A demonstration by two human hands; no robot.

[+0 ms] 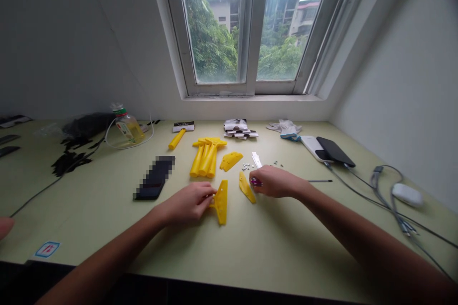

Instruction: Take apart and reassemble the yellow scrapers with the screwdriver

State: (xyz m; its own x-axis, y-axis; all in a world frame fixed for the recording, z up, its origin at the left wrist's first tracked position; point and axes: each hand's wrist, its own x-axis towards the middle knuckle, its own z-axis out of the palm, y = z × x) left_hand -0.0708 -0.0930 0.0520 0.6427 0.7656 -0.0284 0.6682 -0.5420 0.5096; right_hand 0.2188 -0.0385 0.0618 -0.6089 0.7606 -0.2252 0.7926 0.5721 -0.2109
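My left hand [191,202] is closed on the handle of a yellow plastic scraper body [222,202], its flat wide head turned to the right. My right hand [275,181] is curled over the purple handle of a screwdriver [320,181]; its shaft shows beyond the wrist, pointing right. Beside those fingers is a loose yellow plate with holes [246,188]; whether they touch it I cannot tell. A second yellow plate [231,161] lies farther back. Small nuts [246,166], a few screws [275,162] and metal blades [256,159] lie just beyond my right hand.
Several yellow scraper bodies [205,157] are stacked behind my left hand. A finished-looking scraper [177,138], packaged blades [236,127] and a glove [288,128] lie behind. A dark phone [155,178], bottle [129,128], power bank [315,147] and cables [379,200] flank them. Another person's finger [5,227] shows left.
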